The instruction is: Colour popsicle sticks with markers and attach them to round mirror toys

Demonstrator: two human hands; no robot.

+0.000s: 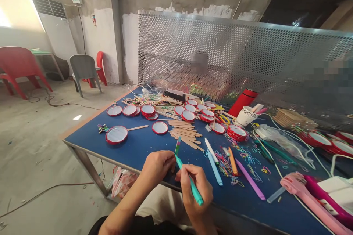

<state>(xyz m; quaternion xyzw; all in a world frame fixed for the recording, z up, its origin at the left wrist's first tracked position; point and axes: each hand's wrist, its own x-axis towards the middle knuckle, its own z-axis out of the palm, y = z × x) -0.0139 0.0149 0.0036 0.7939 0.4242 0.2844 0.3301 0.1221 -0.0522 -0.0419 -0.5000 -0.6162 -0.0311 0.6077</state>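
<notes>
A perforated metal panel (176,49) runs behind the far edge of the blue table (88,137). At the table's near right lies a pink and magenta tool (311,200). A red flask (242,103) is toward the table's far edge, right of its middle. Over the table's near edge are the person's hands. The right hand (197,189) has its thumb and fingers closed round a green marker (195,191), gripping it like a pen. The left hand (161,163) has thumb and forefinger pressed together, pinching the lower end of a painted stick (178,145); its striped part juts beyond those fingertips, toward the table's middle. The marker's tip is right at the pinch, touching or nearly touching the stick; which, I cannot tell. Red-rimmed white discs (116,134) are spread from the table's left end to its right. A paper cup (245,117) holding pens stands on the table's right half. Capped pens (250,180) lie on its near right, and bare sticks (185,132) fan across its middle. Coloured rubber bands (248,157) litter its right side.
</notes>
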